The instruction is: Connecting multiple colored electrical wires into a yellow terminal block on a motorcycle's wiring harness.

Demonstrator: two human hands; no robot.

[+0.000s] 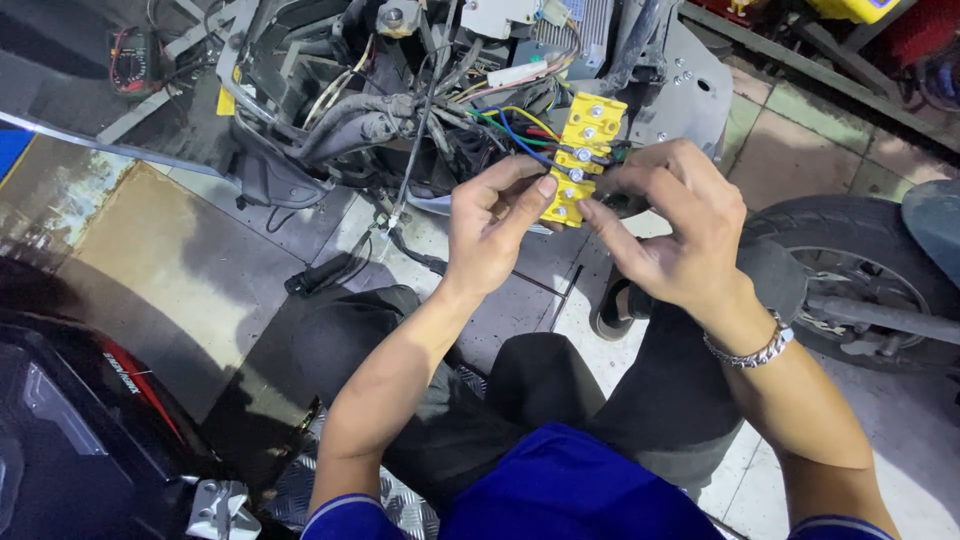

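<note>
Both my hands hold a yellow terminal block (583,145) with silver screws, raised in front of an opened scooter body. My left hand (492,228) pinches the block's lower end between thumb and fingers. My right hand (672,222), with a silver bracelet on the wrist, grips the block's right side. Blue, green, yellow and red wires (512,131) run from the block's left side into the scooter's wiring bundle (400,112).
The stripped scooter frame (300,90) with cables fills the top. A rear tyre (860,260) lies at right. A black and red body panel (90,410) sits at lower left. A multimeter (135,62) rests at upper left. My knees are below, on tiled floor.
</note>
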